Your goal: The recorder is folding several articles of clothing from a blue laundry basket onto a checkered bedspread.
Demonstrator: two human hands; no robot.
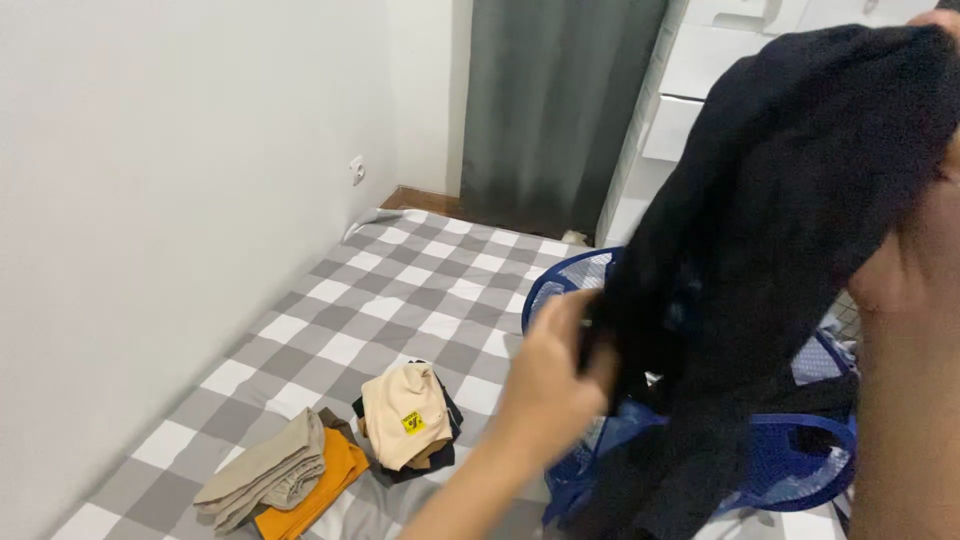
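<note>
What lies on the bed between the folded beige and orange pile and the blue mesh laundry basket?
In the head view, a small stack of folded clothes, cream garment on top over dark ones, sits on the grey-and-white checked bedsheet between them.

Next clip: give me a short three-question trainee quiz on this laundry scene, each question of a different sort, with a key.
1. True or false: the left hand grips the black garment.
2. Multiple choice: the blue mesh basket sits A) on the checked bed sheet, B) inside the white drawers, C) against the grey curtain.
3. Fill in: in the folded pile nearest the camera, a beige item lies on an ______ one.

Key
1. True; the right hand, barely visible at the top edge, holds it up.
2. A
3. orange
</note>
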